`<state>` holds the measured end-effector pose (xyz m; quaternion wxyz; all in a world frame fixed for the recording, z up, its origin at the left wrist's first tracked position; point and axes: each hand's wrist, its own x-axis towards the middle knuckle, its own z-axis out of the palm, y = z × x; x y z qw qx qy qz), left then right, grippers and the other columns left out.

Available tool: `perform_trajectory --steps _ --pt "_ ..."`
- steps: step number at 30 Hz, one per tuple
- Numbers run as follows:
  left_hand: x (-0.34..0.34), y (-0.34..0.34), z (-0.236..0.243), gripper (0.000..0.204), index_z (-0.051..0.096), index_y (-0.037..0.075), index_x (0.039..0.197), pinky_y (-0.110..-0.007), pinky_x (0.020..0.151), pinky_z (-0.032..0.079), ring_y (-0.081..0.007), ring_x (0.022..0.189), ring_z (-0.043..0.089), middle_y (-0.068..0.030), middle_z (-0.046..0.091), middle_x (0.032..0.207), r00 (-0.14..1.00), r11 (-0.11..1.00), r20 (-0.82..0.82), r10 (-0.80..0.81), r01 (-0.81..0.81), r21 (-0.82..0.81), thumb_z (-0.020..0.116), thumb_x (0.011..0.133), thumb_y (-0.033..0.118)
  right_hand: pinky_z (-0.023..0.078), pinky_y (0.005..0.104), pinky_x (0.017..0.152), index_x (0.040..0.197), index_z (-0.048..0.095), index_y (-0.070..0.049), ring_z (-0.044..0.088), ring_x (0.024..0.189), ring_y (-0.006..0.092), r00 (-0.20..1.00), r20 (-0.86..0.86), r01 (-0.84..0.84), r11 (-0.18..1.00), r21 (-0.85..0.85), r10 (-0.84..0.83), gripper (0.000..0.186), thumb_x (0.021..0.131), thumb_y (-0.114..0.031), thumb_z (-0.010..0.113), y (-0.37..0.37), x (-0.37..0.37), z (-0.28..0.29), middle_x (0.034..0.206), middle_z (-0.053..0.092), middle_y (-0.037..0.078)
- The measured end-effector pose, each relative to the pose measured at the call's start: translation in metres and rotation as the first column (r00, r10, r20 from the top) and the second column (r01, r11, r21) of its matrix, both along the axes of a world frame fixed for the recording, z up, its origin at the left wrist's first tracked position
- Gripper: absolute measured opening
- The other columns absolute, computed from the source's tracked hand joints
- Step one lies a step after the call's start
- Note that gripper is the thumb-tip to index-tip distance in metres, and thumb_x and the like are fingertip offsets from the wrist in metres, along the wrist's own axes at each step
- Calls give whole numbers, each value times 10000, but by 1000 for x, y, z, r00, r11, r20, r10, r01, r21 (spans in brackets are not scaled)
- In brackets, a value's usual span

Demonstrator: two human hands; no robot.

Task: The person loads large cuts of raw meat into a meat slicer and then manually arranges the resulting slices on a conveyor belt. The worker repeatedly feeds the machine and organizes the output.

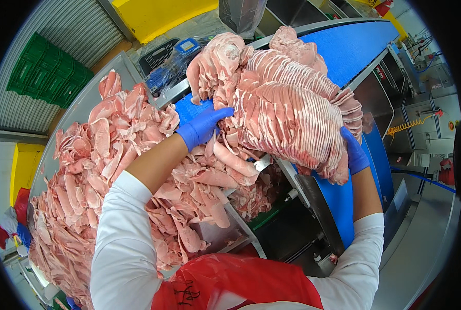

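Between my two blue-gloved hands lies a long row of thin meat slices [287,121], pink with white fat bands, fanned closely on the blue conveyor belt. My left hand [204,127] presses in at the row's left end, its fingertips partly hidden against the meat. At the right end my right hand [354,152] grips the slices from the side, its fingers behind the edge. A second row of slices [287,70] sits just beyond, and a paler folded heap of sliced meat [221,54] stands at its left.
A large pile of loose slices [101,170] fills the metal table on the left, spilling toward a gap beside the belt. The blue belt [354,46] runs off to the far right. Green crates [47,72] stand at far left; a black basket [157,56] sits behind the belt.
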<state>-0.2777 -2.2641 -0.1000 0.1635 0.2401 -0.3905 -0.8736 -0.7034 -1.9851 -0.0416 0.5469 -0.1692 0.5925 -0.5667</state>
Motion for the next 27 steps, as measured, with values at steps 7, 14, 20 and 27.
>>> perform_trajectory --steps 7,14,20,27 --pt "33 8 68 419 574 89 1364 -370 892 605 -215 1035 720 -87 709 1214 969 988 198 150 -152 -7 659 987 251 421 390 1146 1524 456 -27 539 1342 239 990 143 11 998 -68 -1 624 1010 -340 619 -37 78 24 1494 539 114" --pt "120 15 139 470 512 75 1437 -368 905 598 -179 1052 711 -62 703 1218 935 915 16 355 -344 -211 625 1005 219 410 420 1160 1555 381 -1 529 1351 292 977 184 -84 986 -144 110 684 1007 -334 619 -89 119 43 1527 501 148" --pt "249 77 193 253 689 105 1065 -257 586 456 -61 673 544 38 633 867 802 764 154 577 -464 -448 718 951 329 340 476 1203 1580 295 48 434 1424 374 932 176 -313 948 -57 319 788 1042 -507 448 -101 223 48 1595 399 223" --pt "431 198 167 409 524 42 1082 -282 876 450 -95 994 519 -18 576 1053 531 565 240 813 -618 -547 759 875 305 314 485 1210 1587 346 -35 413 1447 369 842 227 -493 869 -45 490 821 983 -570 498 -69 397 20 1607 408 168"
